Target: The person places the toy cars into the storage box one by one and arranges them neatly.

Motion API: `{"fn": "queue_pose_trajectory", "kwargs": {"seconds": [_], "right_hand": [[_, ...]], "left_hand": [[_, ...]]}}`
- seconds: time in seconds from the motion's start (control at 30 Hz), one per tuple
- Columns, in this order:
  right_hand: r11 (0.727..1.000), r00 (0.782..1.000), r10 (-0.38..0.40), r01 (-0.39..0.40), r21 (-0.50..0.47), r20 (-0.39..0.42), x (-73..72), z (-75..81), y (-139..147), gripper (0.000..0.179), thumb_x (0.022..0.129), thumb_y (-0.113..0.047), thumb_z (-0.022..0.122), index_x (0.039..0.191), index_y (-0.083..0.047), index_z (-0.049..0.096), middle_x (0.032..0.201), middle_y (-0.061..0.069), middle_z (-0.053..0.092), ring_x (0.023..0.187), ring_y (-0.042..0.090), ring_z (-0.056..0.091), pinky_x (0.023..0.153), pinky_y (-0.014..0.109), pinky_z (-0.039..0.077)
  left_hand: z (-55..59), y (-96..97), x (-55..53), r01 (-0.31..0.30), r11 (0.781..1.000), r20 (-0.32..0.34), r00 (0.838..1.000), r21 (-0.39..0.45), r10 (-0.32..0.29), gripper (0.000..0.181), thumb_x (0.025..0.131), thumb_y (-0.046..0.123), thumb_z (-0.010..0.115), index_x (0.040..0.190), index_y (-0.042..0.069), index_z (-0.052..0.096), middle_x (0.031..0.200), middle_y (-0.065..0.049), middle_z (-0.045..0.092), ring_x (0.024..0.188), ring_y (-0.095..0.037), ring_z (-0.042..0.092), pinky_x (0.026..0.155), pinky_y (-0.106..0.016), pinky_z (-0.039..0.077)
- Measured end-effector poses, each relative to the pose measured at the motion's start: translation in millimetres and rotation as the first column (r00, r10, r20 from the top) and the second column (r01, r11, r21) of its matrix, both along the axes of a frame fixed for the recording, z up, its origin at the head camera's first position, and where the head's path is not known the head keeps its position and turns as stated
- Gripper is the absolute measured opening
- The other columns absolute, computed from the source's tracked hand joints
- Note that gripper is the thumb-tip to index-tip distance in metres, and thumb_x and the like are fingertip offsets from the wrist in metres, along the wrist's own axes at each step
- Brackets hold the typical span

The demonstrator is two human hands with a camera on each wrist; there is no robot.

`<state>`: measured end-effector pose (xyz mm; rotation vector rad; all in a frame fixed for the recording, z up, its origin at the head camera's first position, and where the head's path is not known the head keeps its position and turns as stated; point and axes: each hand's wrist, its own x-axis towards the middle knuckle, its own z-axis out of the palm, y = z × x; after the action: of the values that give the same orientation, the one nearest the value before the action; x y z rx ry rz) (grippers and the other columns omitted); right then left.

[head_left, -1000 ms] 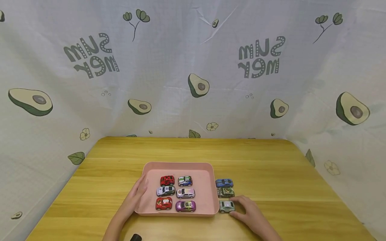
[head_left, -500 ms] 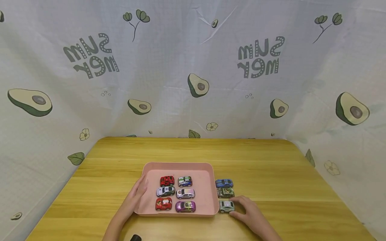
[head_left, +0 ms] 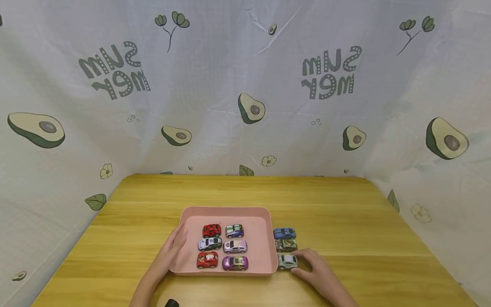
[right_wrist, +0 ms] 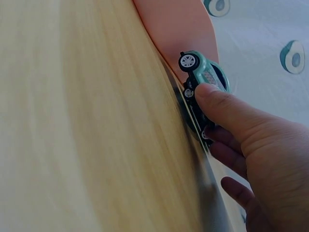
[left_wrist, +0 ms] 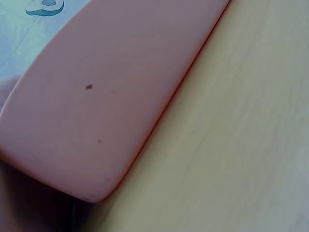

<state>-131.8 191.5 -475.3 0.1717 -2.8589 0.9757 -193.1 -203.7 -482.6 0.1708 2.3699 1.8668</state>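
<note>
A pink tray (head_left: 261, 238) lies on the table with several toy cars in it, such as a red one (head_left: 207, 259) and a purple one (head_left: 235, 263). My left hand (head_left: 171, 249) holds the tray's left rim. To the right of the tray stands a pale green toy car (head_left: 287, 261). My right hand (head_left: 316, 270) pinches its rear end, and the right wrist view shows the thumb (right_wrist: 212, 96) against the car's side. Behind it are a camouflage-patterned toy car (head_left: 286, 245) and a blue one (head_left: 284, 233).
The wooden table (head_left: 345, 221) extends behind and to both sides of the tray. A cloth printed with avocados (head_left: 251, 108) hangs around its back and sides. A small black object (head_left: 172, 303) shows at the bottom edge of the head view.
</note>
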Motion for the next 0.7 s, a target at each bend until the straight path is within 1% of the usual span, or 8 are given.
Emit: {"fn": "queue_pose_trajectory", "kwargs": {"seconds": [0.17,0.3,0.4,0.57,0.7], "right_hand": [[1.000,1.000,-0.001,0.001,-0.014,0.006,0.9,0.4,-0.9,0.037,0.073,-0.034,0.071,0.105,-0.017,0.063,0.107,-0.003,0.063,0.107,0.025,0.056,0.097,0.048,0.041],[0.999,1.000,-0.007,0.007,-0.032,0.008,1.7,0.0,-1.5,0.037,0.073,-0.033,0.072,0.105,-0.017,0.063,0.108,-0.001,0.063,0.108,0.027,0.055,0.097,0.049,0.041],[0.999,1.000,-0.021,0.020,-0.049,-0.008,1.5,-0.3,-2.2,0.037,0.072,-0.030,0.073,0.105,-0.017,0.063,0.107,-0.001,0.063,0.107,0.026,0.056,0.096,0.047,0.042],[0.999,0.996,-0.018,0.014,-0.053,-0.086,0.4,1.5,-3.0,0.036,0.070,-0.025,0.075,0.103,-0.016,0.064,0.103,-0.002,0.064,0.097,0.019,0.058,0.089,0.043,0.047],[0.999,0.987,-0.016,0.008,-0.047,-0.161,-1.8,2.8,-2.6,0.034,0.069,-0.022,0.076,0.101,-0.016,0.065,0.099,-0.006,0.064,0.091,0.012,0.057,0.084,0.039,0.049]], "left_hand": [[-0.4,-0.8,1.0,0.002,1.000,-0.002,1.000,0.003,-0.002,0.056,0.097,0.031,0.038,0.146,0.014,0.016,0.153,-0.015,0.009,0.140,-0.039,0.003,0.109,-0.061,0.007],[1.5,-0.4,1.5,0.007,1.000,-0.007,1.000,-0.009,-0.008,0.057,0.097,0.031,0.038,0.146,0.012,0.015,0.153,-0.017,0.008,0.139,-0.041,0.003,0.108,-0.062,0.008],[2.5,-0.1,1.3,0.009,1.000,-0.008,1.000,-0.013,-0.009,0.057,0.097,0.031,0.038,0.146,0.012,0.015,0.152,-0.019,0.007,0.138,-0.042,0.003,0.108,-0.062,0.008],[2.1,0.4,0.2,-0.001,1.000,0.001,1.000,-0.002,0.001,0.057,0.097,0.032,0.039,0.146,0.014,0.016,0.153,-0.016,0.007,0.139,-0.040,0.003,0.109,-0.061,0.007],[2.0,0.9,0.7,-0.005,1.000,0.003,1.000,-0.007,0.005,0.057,0.097,0.032,0.038,0.146,0.014,0.016,0.153,-0.017,0.007,0.139,-0.041,0.003,0.109,-0.061,0.007]]}}
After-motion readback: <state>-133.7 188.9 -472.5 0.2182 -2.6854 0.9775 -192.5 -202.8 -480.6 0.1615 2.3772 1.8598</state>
